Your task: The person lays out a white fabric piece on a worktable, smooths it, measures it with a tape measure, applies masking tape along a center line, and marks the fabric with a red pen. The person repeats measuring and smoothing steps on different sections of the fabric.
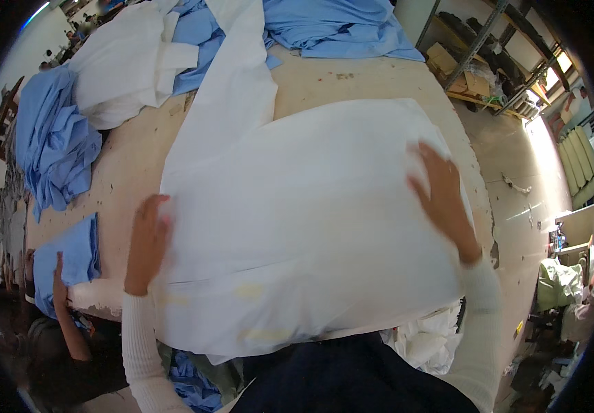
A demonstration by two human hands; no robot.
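Observation:
A wide sheet of white cloth lies in front of me on the table, with a long strip of it running toward the far side. At its left edge is my left hand, slightly blurred, its fingers apart and holding nothing that I can see. My right hand is over the cloth's right side, fingers spread and also somewhat blurred. Whether either hand presses on the cloth or hovers just above it, I cannot tell. A few creases cross the cloth's near part, and its near edge hangs at my body.
Heaped blue cloth and more white cloth cover the table's far side. At the left, another person's hand touches folded blue cloth. Metal shelving stands at far right beyond the floor.

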